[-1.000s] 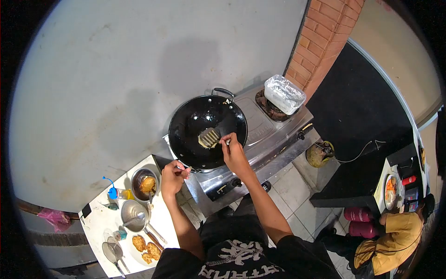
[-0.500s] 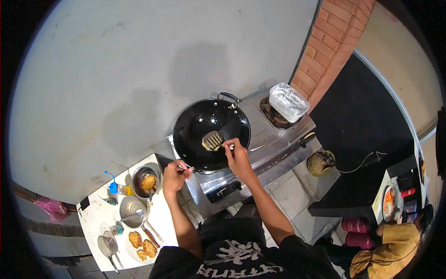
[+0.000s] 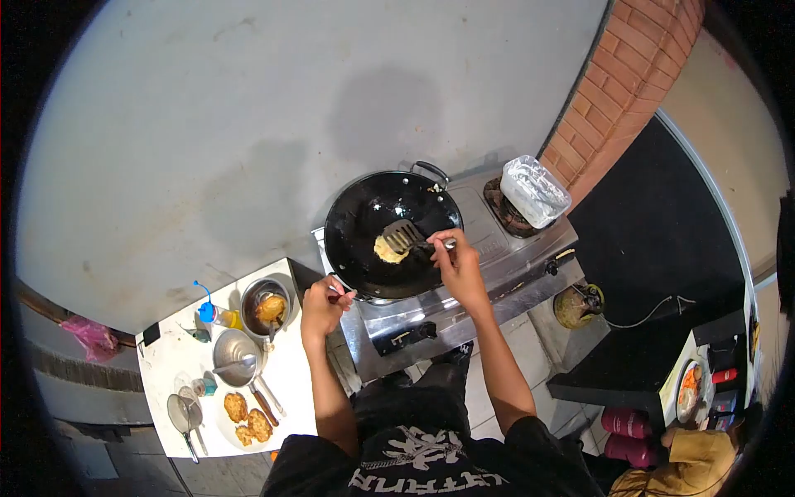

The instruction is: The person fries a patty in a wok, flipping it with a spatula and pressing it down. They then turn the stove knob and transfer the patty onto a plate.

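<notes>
A black wok (image 3: pixel 356 207) sits on the left burner of a metal stove (image 3: pixel 472 215). My right hand (image 3: pixel 458 265) is closed round the handle of a slotted spatula (image 3: pixel 403 235), whose blade lies over the upper right edge of a pale piece of food (image 3: pixel 387 251) in the wok. At the wok's near left rim is my left hand (image 3: pixel 327 305), its fingers pinched on something thin and light that I cannot make out, beside the near wok handle.
A white table (image 3: pixel 178 364) at the left holds a bowl with browned food (image 3: pixel 269 309), a metal pan (image 3: pixel 236 352), a strainer (image 3: pixel 184 412) and a plate of fried pieces (image 3: pixel 248 418). A plastic container (image 3: pixel 536 190) stands on the right burner. Another person (image 3: pixel 691 464) is at lower right.
The view has shifted, so the stove and wok appear further right. The spatula blade has moved off most of the pale food, which now shows more fully. Both hands keep their grips.
</notes>
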A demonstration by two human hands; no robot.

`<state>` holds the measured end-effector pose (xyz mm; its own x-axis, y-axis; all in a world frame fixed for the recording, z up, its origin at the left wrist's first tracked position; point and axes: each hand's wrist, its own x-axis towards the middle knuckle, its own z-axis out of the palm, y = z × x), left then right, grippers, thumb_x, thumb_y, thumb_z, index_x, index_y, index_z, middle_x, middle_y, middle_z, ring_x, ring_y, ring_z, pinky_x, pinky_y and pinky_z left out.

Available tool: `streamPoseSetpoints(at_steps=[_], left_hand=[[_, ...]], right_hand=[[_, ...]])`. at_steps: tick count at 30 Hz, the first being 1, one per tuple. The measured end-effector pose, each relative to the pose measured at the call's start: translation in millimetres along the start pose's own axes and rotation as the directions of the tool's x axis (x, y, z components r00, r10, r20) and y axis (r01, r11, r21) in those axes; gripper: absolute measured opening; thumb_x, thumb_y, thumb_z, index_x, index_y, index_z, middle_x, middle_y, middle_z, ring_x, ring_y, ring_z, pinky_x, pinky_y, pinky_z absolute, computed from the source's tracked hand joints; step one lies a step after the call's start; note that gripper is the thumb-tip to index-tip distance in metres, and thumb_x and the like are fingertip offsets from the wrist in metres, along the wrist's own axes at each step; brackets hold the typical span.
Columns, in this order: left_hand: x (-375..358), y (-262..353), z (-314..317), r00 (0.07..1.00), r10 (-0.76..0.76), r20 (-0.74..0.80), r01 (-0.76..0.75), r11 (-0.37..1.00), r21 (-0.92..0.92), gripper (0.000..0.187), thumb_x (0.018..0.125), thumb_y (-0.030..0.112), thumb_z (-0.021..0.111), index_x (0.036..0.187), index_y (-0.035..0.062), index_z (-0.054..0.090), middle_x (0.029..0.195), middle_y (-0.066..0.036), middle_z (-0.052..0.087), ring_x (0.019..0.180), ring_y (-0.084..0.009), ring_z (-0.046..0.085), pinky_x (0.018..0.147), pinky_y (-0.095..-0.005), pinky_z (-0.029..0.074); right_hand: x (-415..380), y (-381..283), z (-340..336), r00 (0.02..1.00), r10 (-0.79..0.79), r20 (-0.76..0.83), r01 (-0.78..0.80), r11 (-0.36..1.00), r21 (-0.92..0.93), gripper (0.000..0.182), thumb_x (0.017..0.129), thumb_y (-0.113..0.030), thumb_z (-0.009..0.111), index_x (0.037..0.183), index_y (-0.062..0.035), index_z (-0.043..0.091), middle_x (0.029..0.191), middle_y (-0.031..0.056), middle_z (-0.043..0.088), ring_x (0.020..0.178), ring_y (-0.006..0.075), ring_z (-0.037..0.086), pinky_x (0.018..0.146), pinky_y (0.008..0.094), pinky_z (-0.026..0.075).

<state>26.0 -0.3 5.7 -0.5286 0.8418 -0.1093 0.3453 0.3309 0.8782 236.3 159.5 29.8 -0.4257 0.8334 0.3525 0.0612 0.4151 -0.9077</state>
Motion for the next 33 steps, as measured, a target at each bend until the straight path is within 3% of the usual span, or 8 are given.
streamPoseSetpoints(at_steps=[5, 9, 15, 22, 24, 31, 32, 33], left_hand=[[-10.1, -2.8, -0.1, 0.959, 0.172, -0.224, -0.150, 0.982, 0.112, 0.030, 0.077, 0.003, 0.075, 0.070, 0.0011, 0.046, 0.059, -0.008, 0.058, 0.052, -0.0134, 0.055, 0.052, -0.0273, 0.043], [-9.5, -15.5, -0.6, 0.865, 0.271, -0.423, -0.310, 0.950, -0.025, 0.037, 0.073, -0.005, 0.074, 0.063, 0.0002, 0.039, 0.072, -0.011, 0.057, 0.065, -0.0171, 0.052, 0.059, -0.0267, 0.042], [-22.9, -6.9, 1.5, 0.783, 0.086, -0.617, -0.223, 0.963, -0.149, 0.057, 0.070, -0.002, 0.080, 0.047, 0.0024, 0.027, 0.067, -0.007, 0.051, 0.065, -0.0144, 0.048, 0.056, -0.0264, 0.037], [-30.9, 18.8, 16.4, 0.507, 0.122, -0.853, -0.283, 0.959, -0.031, 0.058, 0.075, 0.006, 0.080, 0.049, 0.0051, 0.028, 0.060, -0.002, 0.043, 0.057, -0.0083, 0.038, 0.052, -0.0239, 0.030], [-36.0, 21.9, 23.7, 0.495, -0.064, -0.866, -0.218, 0.956, -0.195, 0.058, 0.079, 0.007, 0.078, 0.049, 0.0058, 0.028, 0.061, -0.001, 0.042, 0.055, -0.0063, 0.034, 0.051, -0.0235, 0.027], [-44.7, 15.8, 53.2, 0.404, 0.111, -0.908, -0.196, 0.980, 0.033, 0.052, 0.080, 0.009, 0.076, 0.052, 0.0054, 0.033, 0.066, -0.001, 0.042, 0.056, -0.0069, 0.034, 0.052, -0.0238, 0.028], [-51.6, 19.8, 56.9, 0.471, 0.057, -0.880, -0.085, 0.996, 0.020, 0.038, 0.082, 0.015, 0.074, 0.061, 0.0016, 0.047, 0.072, -0.002, 0.048, 0.060, -0.0090, 0.041, 0.054, -0.0236, 0.033], [-51.2, 25.3, 60.9, 0.507, -0.044, -0.861, -0.139, 0.982, -0.132, 0.027, 0.085, 0.022, 0.071, 0.093, -0.0005, 0.059, 0.086, -0.006, 0.054, 0.065, -0.0108, 0.047, 0.057, -0.0232, 0.039]], right_hand=[[-6.2, 2.1, -13.7, 0.999, 0.022, -0.024, -0.021, 0.999, 0.033, 0.011, 0.095, -0.009, 0.055, 0.101, 0.0000, 0.054, 0.084, 0.0087, 0.066, 0.066, 0.0121, 0.063, 0.056, 0.0254, 0.049], [-8.8, -1.8, -17.5, 0.996, 0.078, -0.034, -0.075, 0.994, 0.083, 0.015, 0.096, -0.010, 0.054, 0.102, 0.0032, 0.054, 0.090, 0.0104, 0.066, 0.067, 0.0111, 0.061, 0.058, 0.0250, 0.049], [1.5, -3.3, -21.8, 0.995, 0.079, 0.063, -0.086, 0.990, 0.116, 0.016, 0.097, -0.012, 0.054, 0.102, 0.0030, 0.055, 0.095, 0.0091, 0.065, 0.071, 0.0106, 0.061, 0.060, 0.0247, 0.050], [31.6, 1.5, -46.3, 0.978, 0.015, 0.209, -0.061, 0.975, 0.213, 0.016, 0.097, -0.013, 0.053, 0.100, 0.0024, 0.056, 0.095, 0.0082, 0.065, 0.070, 0.0090, 0.060, 0.059, 0.0233, 0.049], [38.4, 3.4, -54.9, 0.970, 0.029, 0.239, -0.075, 0.980, 0.185, 0.013, 0.096, -0.011, 0.054, 0.100, 0.0006, 0.057, 0.094, 0.0062, 0.064, 0.069, 0.0087, 0.059, 0.059, 0.0226, 0.049], [42.2, 15.4, -57.6, 0.900, 0.035, 0.434, -0.043, 0.999, 0.008, 0.009, 0.092, -0.004, 0.056, 0.100, -0.0005, 0.054, 0.091, 0.0108, 0.063, 0.075, 0.0146, 0.062, 0.065, 0.0269, 0.048], [42.6, 18.6, -53.8, 0.914, -0.068, 0.401, 0.045, 0.997, 0.067, 0.009, 0.091, -0.002, 0.056, 0.099, -0.0002, 0.053, 0.088, 0.0122, 0.063, 0.076, 0.0171, 0.063, 0.064, 0.0275, 0.047], [43.8, 20.3, -52.5, 0.913, -0.071, 0.402, 0.042, 0.996, 0.082, 0.009, 0.091, -0.002, 0.056, 0.099, -0.0002, 0.053, 0.088, 0.0122, 0.063, 0.076, 0.0171, 0.063, 0.064, 0.0275, 0.047]])
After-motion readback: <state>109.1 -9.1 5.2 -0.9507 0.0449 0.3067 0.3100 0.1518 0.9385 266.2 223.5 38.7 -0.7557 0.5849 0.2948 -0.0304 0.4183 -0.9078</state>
